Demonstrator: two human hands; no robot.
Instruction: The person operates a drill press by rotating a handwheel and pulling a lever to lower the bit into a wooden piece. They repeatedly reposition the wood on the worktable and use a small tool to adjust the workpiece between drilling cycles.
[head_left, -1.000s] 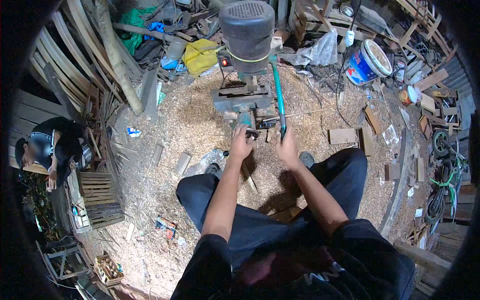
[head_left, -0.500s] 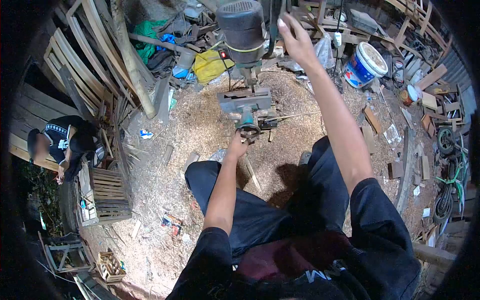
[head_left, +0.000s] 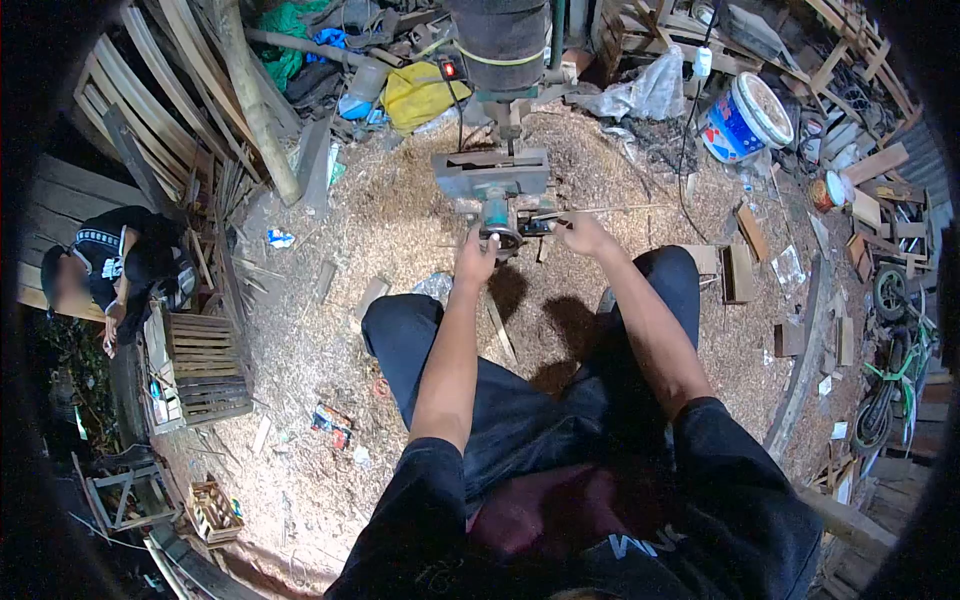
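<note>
A drill-press-like machine stands ahead of me, its dark motor (head_left: 503, 45) at the top edge and a grey metal vise (head_left: 490, 175) below it. My left hand (head_left: 475, 262) is closed on the rim of a round handwheel (head_left: 504, 240) at the near end of the green metal body (head_left: 495, 207). To its right, my right hand (head_left: 585, 237) is closed, its fingertips against a dark metal part (head_left: 540, 222) beside the vise. What those fingers hold is too small to make out. A thin wooden strip (head_left: 625, 209) extends rightward behind that hand.
Wood shavings (head_left: 400, 210) cover the ground. A paint bucket (head_left: 745, 120) and a hanging cable (head_left: 688, 140) are at right. Another person (head_left: 120, 260) sits at left, beside a slatted crate (head_left: 205, 365). A yellow sack (head_left: 420, 97) lies behind, left of the motor.
My right hand has come down from beside the motor to the right side of the vise. My left hand stays at the handwheel. The view has tipped slightly downward.
</note>
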